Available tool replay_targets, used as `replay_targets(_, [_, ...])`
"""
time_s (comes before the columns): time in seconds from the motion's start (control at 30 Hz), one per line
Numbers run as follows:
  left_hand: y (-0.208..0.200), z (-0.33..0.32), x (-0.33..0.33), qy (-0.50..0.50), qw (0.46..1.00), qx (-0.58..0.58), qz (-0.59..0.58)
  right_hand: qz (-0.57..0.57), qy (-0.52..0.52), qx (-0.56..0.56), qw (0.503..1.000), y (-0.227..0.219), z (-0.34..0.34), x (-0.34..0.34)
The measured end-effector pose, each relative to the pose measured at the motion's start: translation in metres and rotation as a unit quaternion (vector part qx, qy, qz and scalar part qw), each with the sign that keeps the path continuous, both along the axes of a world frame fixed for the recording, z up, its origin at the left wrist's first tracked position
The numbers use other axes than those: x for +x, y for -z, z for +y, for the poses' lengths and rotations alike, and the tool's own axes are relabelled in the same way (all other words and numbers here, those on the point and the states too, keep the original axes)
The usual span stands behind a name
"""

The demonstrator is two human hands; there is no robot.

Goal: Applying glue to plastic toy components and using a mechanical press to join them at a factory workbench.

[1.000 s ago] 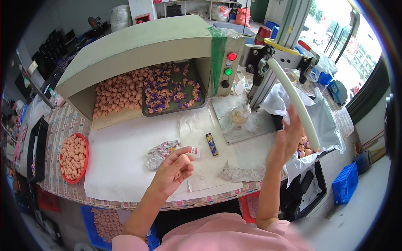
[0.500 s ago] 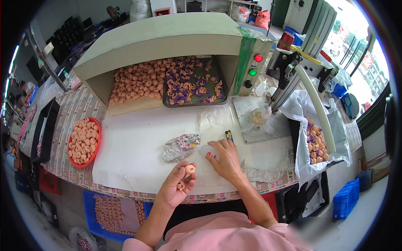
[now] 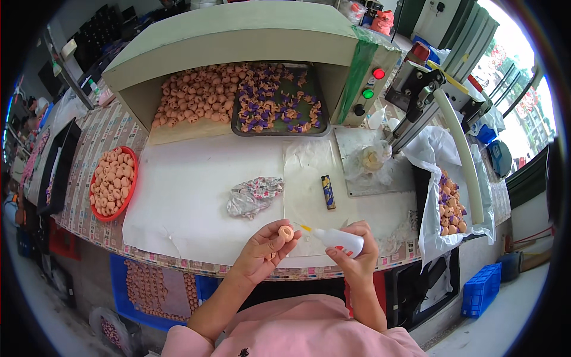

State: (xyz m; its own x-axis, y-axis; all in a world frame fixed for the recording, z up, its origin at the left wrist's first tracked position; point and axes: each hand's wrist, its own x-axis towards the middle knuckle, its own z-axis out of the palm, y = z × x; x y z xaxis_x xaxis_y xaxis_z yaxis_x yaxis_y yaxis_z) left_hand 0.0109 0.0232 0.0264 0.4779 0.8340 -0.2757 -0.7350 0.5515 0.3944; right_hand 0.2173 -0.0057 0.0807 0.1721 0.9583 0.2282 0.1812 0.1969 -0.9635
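In the lower middle, my left hand point(image 3: 257, 257) pinches a small peach-coloured hollow doll-head-like piece point(image 3: 286, 233) between thumb and fingers. A second such piece point(image 3: 272, 256) is partly hidden in the palm. My right hand point(image 3: 360, 257) is wrapped round a white squeeze bottle point(image 3: 340, 240). The bottle lies almost level, its thin yellow nozzle point(image 3: 306, 228) pointing left toward the held piece, with a small gap between them. Beyond the hands lie a crumpled, flower-patterned plastic bundle point(image 3: 253, 197) and a small dark blue and yellow cylinder point(image 3: 328, 192).
Behind stands a beige box-shaped machine point(image 3: 226, 37), with piled peach pieces point(image 3: 199, 98) and a dark tray point(image 3: 325, 116) of purple-and-peach parts inside. A red basket point(image 3: 136, 178) of pieces sits left. Right are a lever press point(image 3: 419, 104) and a plastic-lined bin point(image 3: 429, 238).
My right hand has picked up the white bottle from the table and drawn it back, nozzle toward my left hand. My left hand has moved right and up. The dark cylinder is now uncovered.
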Motion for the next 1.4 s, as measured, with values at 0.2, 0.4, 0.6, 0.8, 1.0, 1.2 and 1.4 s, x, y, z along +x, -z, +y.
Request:
replay_targets(0.2, [0.004, -0.002, 0.010, -0.014, 1.000, 0.012, 0.023, -0.128, 0.032, 0.098, 0.986, 0.006, -0.010, 0.006])
replay_targets(0.4, [0.007, -0.001, 0.013, -0.015, 0.999, 0.011, 0.030, -0.174, 0.028, 0.124, 0.977, 0.009, -0.008, 0.005])
replay_targets(0.6, [0.008, 0.000, 0.014, -0.008, 0.999, 0.009, 0.039, -0.173, 0.022, 0.116, 0.978, 0.011, -0.006, 0.004])
replay_targets(0.8, [0.008, 0.001, 0.012, -0.003, 0.999, 0.007, 0.047, -0.170, 0.019, 0.112, 0.979, 0.015, -0.005, 0.002])
replay_targets(1.0, [0.009, 0.002, 0.012, 0.004, 0.999, 0.004, 0.051, -0.167, 0.024, 0.108, 0.980, 0.017, -0.006, 0.003])
replay_targets(1.2, [0.009, 0.000, 0.013, 0.002, 0.999, 0.007, 0.048, -0.163, 0.018, 0.109, 0.980, 0.017, -0.008, 0.004])
replay_targets(1.4, [0.006, 0.000, 0.013, 0.010, 0.999, 0.002, 0.052, -0.163, 0.028, 0.110, 0.980, 0.018, -0.007, 0.005])
